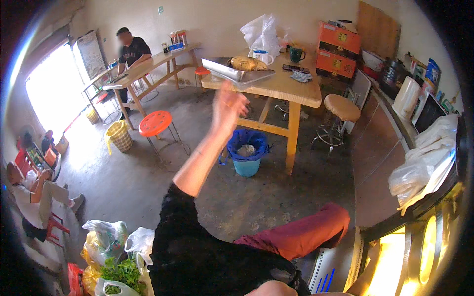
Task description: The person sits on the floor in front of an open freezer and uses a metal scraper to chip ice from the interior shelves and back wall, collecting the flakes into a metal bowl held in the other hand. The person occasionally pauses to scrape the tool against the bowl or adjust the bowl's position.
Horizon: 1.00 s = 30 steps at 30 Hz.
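Note:
My left hand point(231, 101) reaches out before me, a little blurred, with the thumb raised away from loosely curled fingers. Nothing shows in its grasp. Just beyond it, a shallow metal tray point(226, 71) sits at the near left corner of a wooden table point(296, 92). A large yellow-brown food item point(247, 63) rests in the tray; its exact kind is unclear. Whether the fingers touch the tray or table edge cannot be told. My right hand is out of view; only part of that arm point(274, 288) appears at the bottom edge.
A blue-lined bin point(247, 166) stands below the table. Stools, one orange point(155, 123) and one tan-topped point(341, 107), flank it. Bagged greens point(124, 275) lie lower left. A counter point(394, 125) and lit cabinet point(385, 259) line the right. Two people point(135, 50) point(33, 192) sit leftward.

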Each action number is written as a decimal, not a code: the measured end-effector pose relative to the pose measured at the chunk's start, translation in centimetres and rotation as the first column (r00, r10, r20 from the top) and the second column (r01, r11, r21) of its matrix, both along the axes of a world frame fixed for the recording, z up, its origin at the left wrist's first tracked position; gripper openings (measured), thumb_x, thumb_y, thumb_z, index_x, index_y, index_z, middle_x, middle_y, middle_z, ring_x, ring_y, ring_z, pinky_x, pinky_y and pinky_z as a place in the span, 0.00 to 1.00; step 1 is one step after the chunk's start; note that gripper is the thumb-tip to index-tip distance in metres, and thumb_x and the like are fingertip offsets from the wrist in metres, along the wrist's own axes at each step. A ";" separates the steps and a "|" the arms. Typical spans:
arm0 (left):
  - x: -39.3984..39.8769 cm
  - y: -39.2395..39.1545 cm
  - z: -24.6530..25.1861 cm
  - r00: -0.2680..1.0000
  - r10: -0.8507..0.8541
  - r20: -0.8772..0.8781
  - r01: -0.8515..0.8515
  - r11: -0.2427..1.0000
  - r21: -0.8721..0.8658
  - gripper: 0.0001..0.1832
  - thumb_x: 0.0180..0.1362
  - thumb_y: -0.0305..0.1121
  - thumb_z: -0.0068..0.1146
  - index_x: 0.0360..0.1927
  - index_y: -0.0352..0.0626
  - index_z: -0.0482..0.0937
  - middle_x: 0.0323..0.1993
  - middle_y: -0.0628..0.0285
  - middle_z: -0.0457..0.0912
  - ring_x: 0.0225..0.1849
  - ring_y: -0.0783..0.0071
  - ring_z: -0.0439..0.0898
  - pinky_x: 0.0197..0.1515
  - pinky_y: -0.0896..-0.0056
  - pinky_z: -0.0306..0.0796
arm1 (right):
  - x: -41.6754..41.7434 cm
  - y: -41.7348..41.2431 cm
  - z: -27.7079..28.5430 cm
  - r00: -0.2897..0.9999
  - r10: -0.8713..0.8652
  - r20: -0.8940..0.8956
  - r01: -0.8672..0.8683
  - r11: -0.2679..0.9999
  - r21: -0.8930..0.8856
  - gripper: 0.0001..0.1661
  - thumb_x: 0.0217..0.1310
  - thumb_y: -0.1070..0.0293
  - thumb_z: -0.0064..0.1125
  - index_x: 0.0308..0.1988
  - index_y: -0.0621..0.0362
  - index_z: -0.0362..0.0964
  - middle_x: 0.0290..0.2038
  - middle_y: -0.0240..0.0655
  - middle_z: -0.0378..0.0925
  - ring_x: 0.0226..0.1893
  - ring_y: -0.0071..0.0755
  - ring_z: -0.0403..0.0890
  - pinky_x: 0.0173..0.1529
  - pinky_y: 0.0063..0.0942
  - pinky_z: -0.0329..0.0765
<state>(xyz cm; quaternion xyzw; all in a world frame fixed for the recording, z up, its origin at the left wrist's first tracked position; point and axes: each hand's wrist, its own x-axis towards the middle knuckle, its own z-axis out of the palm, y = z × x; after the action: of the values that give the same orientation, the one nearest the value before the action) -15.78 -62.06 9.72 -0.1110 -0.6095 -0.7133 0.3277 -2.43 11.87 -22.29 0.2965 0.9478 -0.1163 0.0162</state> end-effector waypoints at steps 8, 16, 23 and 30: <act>5.5 -13.2 9.3 0.530 0.610 -0.590 -0.664 0.730 0.159 0.48 0.61 0.25 0.58 0.74 0.37 0.34 0.39 0.58 0.80 0.29 0.79 0.76 0.28 0.80 0.71 | -1.1 -0.8 0.4 1.000 -0.005 -0.015 0.005 1.000 -0.006 0.24 0.63 0.60 0.56 0.51 0.67 0.64 0.42 0.52 0.77 0.44 0.52 0.78 0.47 0.44 0.74; 6.9 -15.8 7.7 0.503 0.808 -0.306 -0.761 0.582 0.287 0.50 0.57 0.21 0.60 0.73 0.33 0.35 0.40 0.58 0.77 0.32 0.76 0.76 0.27 0.79 0.70 | -0.9 -1.7 0.7 0.999 -0.025 -0.037 0.025 1.000 -0.019 0.23 0.64 0.61 0.56 0.51 0.67 0.65 0.43 0.51 0.77 0.45 0.51 0.78 0.49 0.43 0.74; 12.1 -14.2 11.2 0.200 0.839 -0.506 -0.772 0.453 0.446 0.42 0.54 0.19 0.58 0.69 0.26 0.48 0.34 0.57 0.76 0.31 0.77 0.75 0.21 0.79 0.67 | 0.0 -0.8 1.0 0.999 -0.013 -0.052 0.012 1.000 -0.024 0.22 0.64 0.62 0.55 0.51 0.68 0.66 0.44 0.51 0.77 0.47 0.51 0.77 0.51 0.42 0.73; 1.9 -16.7 2.0 0.453 0.842 -0.293 -0.891 0.420 -0.170 0.47 0.55 0.29 0.65 0.71 0.26 0.47 0.28 0.63 0.77 0.34 0.74 0.75 0.43 0.72 0.72 | 0.8 -2.1 1.6 0.992 -0.045 -0.120 0.037 0.997 -0.061 0.22 0.65 0.63 0.54 0.51 0.68 0.67 0.45 0.50 0.77 0.48 0.50 0.77 0.53 0.41 0.73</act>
<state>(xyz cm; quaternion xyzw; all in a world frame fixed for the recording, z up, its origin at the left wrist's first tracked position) -13.87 -78.79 11.73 0.1142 -0.6501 -0.3275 0.6761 -1.66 9.74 -20.65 0.3077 0.9369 -0.1622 -0.0352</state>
